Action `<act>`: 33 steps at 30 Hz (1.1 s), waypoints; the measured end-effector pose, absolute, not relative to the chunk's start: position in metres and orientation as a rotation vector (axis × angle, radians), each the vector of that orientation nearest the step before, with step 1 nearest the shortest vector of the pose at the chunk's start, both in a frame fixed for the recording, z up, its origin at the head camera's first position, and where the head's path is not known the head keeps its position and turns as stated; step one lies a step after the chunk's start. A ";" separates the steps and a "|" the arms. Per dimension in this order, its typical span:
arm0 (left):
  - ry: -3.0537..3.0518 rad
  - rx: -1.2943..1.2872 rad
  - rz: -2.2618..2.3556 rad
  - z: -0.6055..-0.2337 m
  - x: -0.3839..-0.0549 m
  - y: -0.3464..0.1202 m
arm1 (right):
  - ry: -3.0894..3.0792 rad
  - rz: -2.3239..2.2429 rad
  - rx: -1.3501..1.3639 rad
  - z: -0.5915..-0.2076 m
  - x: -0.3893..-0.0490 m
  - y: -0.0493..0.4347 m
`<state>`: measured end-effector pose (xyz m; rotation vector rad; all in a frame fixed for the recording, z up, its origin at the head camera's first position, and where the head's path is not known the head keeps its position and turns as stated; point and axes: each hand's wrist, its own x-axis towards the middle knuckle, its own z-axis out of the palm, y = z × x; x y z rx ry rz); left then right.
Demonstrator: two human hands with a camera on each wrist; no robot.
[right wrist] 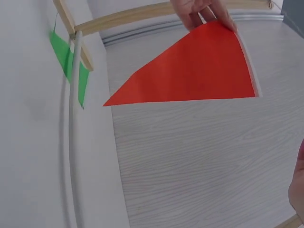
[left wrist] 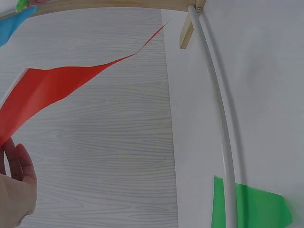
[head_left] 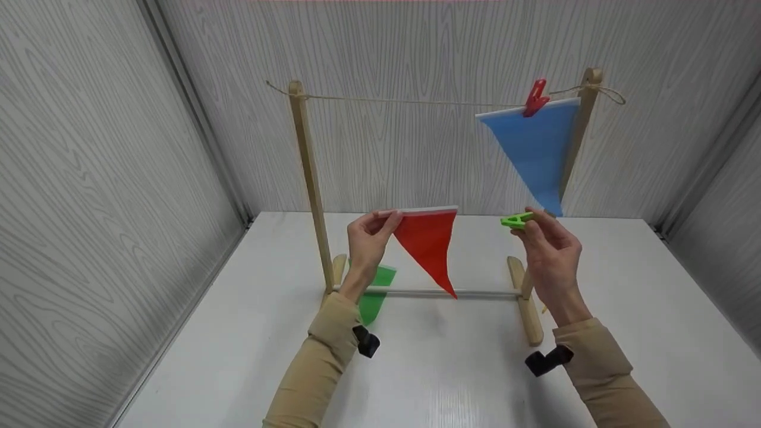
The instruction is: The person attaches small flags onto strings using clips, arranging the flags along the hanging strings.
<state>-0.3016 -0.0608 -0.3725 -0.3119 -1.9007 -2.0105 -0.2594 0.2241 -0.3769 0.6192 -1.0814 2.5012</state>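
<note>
In the head view my left hand (head_left: 367, 242) pinches the white-edged top of a red pennant (head_left: 429, 241) at its left corner, and the pennant's point hangs down. My right hand (head_left: 554, 255) holds a small green clothespin (head_left: 516, 221) between thumb and fingers, apart from the pennant. Above it, a blue pennant (head_left: 538, 151) hangs by a red clothespin (head_left: 535, 98) from the string (head_left: 404, 101). The right wrist view shows the red pennant (right wrist: 199, 66) spread below my left hand (right wrist: 202, 10); only an edge of my right hand (right wrist: 297, 187) appears there.
Two wooden posts, left (head_left: 310, 178) and right (head_left: 576, 142), hold the string. A white rod (head_left: 428, 292) joins their feet (head_left: 531, 321) on the white table (head_left: 440, 368). A green pennant (head_left: 373, 303) lies by the rod, partly behind my left forearm. Grey wood-grain walls (head_left: 416, 47) enclose the table.
</note>
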 end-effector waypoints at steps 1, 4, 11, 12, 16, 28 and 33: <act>-1.895 -0.308 -2.015 -0.371 -0.302 -0.061 | -1.090 2.493 0.601 -0.374 -0.259 0.222; -1.876 -0.300 -2.033 -0.367 -0.301 -0.061 | -1.083 2.505 0.585 -0.364 -0.260 0.216; -1.798 -0.294 -2.103 -0.356 -0.300 -0.060 | -1.107 2.478 0.637 -0.341 -0.264 0.204; -1.788 -0.289 -2.114 -0.355 -0.300 -0.060 | -1.115 2.466 0.638 -0.338 -0.265 0.202; -1.740 -0.278 -2.161 -0.348 -0.299 -0.061 | -1.126 2.432 0.638 -0.325 -0.268 0.195; -1.537 -0.325 -2.363 -0.328 -0.302 -0.055 | -1.245 2.259 0.680 -0.293 -0.279 0.180; -1.508 -0.328 -2.382 -0.321 -0.303 -0.055 | -1.247 2.235 0.729 -0.277 -0.282 0.175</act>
